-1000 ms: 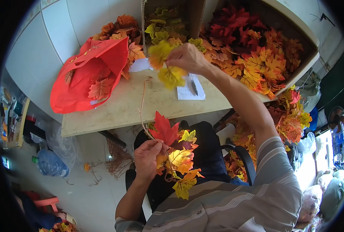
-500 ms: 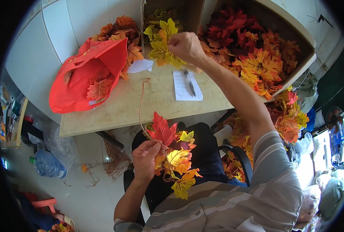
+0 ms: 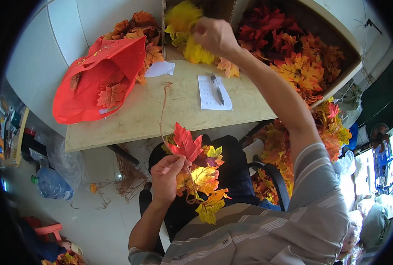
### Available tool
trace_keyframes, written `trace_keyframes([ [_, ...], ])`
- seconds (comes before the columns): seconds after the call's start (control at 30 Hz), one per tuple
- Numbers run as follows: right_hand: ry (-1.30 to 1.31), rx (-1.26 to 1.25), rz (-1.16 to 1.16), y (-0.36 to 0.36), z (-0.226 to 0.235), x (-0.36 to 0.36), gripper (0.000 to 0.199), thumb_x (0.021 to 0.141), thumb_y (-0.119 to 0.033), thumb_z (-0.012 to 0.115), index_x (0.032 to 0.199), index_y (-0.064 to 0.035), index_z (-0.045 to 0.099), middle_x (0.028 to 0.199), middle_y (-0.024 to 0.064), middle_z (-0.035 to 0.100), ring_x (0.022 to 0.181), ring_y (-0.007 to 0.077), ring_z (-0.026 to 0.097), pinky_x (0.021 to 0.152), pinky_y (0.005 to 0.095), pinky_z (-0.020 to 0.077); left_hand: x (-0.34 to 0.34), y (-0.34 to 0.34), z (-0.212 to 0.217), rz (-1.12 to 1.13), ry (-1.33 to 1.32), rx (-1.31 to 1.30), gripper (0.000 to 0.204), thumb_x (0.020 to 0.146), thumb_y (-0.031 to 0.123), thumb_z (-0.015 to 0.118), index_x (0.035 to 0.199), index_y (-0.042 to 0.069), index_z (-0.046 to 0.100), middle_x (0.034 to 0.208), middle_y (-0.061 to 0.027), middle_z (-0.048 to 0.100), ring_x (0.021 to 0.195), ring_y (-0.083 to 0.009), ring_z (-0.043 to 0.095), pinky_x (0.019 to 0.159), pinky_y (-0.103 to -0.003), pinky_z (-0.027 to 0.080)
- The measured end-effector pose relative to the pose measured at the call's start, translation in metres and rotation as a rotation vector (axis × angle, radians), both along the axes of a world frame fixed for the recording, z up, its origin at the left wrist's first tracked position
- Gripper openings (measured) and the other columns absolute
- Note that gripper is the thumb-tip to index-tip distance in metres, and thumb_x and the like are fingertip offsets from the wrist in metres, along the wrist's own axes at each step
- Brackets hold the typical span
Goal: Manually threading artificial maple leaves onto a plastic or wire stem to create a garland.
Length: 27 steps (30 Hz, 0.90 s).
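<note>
At the mouth of the upright brown cardboard box (image 3: 219,9), beyond the pale wooden tabletop (image 3: 148,121), I see the right hand (image 3: 218,39) farther from the body than a second ago, when it was above the bare boards. Its fingers look closed on the lobed yellow artificial leaves (image 3: 198,51), which have gone from fairly crisp half a second ago to a smear now, so I read a quick movement, and I cannot tell exactly where the fingertips meet them. Nearer the body, the left hand (image 3: 166,174) has hardly shifted: above the lap, thumb and forefinger stay pinched on the thin brown vine (image 3: 162,112) beside the pointed bright-red maple leaf (image 3: 186,143). Its bare end reaches up over the tabletop, while the bunch of yellow-and-orange leaves (image 3: 205,179) hangs lower down. The hands are well apart, which to me means that the left only steadies the vine while the right deals with loose foliage; nothing is being joined at this instant. Under the right forearm, a single pale-orange leaf (image 3: 228,67) lies on the tabletop, near the white slip of paper (image 3: 207,95) with a dark slim pen (image 3: 217,89) across it.
</note>
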State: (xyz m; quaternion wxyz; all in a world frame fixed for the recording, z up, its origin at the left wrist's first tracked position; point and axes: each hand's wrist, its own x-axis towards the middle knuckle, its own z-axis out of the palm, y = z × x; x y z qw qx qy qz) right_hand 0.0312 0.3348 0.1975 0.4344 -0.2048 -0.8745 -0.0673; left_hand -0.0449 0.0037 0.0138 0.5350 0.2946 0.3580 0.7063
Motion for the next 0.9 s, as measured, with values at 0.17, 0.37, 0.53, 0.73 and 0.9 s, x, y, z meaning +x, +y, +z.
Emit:
trace_keyframes([
  [0.17,-0.321,-0.036,0.036,-0.001,-0.016,0.006,0.013,0.072,-0.017,0.062,0.078,-0.0066,0.066,0.073,0.0123,0.066,0.071,0.0317,0.065,0.066,0.0406,0.0516,-0.001,-0.005,0.003,0.012,0.008,-0.012,0.011,0.091,0.005,0.057,0.098,0.001,0.065,0.087,-0.0083,0.067,0.079,-0.0167,0.063,0.069,-0.029,0.047],
  [0.37,-0.179,-0.221,0.105,-0.001,-0.014,0.006,0.023,0.076,-0.02,0.066,0.087,-0.0006,0.067,0.081,0.0134,0.067,0.073,0.0237,0.066,0.068,0.0333,0.0522,0.001,-0.002,0.003,0.017,0.005,-0.011,0.012,0.091,0.006,0.058,0.098,0.001,0.065,0.086,-0.0084,0.067,0.079,-0.0158,0.062,0.069,-0.029,0.047],
  [0.53,-0.119,-0.344,0.041,-0.002,-0.016,0.001,0.025,0.075,-0.021,0.069,0.088,-0.0003,0.066,0.078,0.0119,0.067,0.071,0.022,0.065,0.068,0.0329,0.0518,0.0,-0.002,-0.002,0.02,0.002,-0.003,0.012,0.091,0.006,0.058,0.099,0.001,0.065,0.086,-0.0083,0.067,0.078,-0.0161,0.062,0.069,-0.029,0.047],
  [0.73,-0.145,-0.327,0.04,-0.004,-0.021,0.004,0.026,0.075,-0.025,0.069,0.086,-0.0013,0.067,0.077,0.0116,0.068,0.068,0.0234,0.065,0.066,0.0339,0.0511,0.0,-0.001,-0.001,0.013,0.004,-0.01,0.012,0.091,0.005,0.057,0.099,0.001,0.065,0.086,-0.0083,0.067,0.078,-0.0166,0.063,0.069,-0.03,0.048],
  [0.9,-0.085,-0.482,0.063,-0.018,-0.012,0.005,0.028,0.077,-0.027,0.068,0.092,-0.0032,0.07,0.073,0.0122,0.067,0.064,0.0212,0.063,0.065,0.0337,0.0503,0.0,-0.002,-0.003,0.035,0.003,-0.02,0.012,0.09,0.005,0.057,0.099,0.0,0.064,0.086,-0.0091,0.067,0.079,-0.017,0.063,0.07,-0.029,0.048],
])
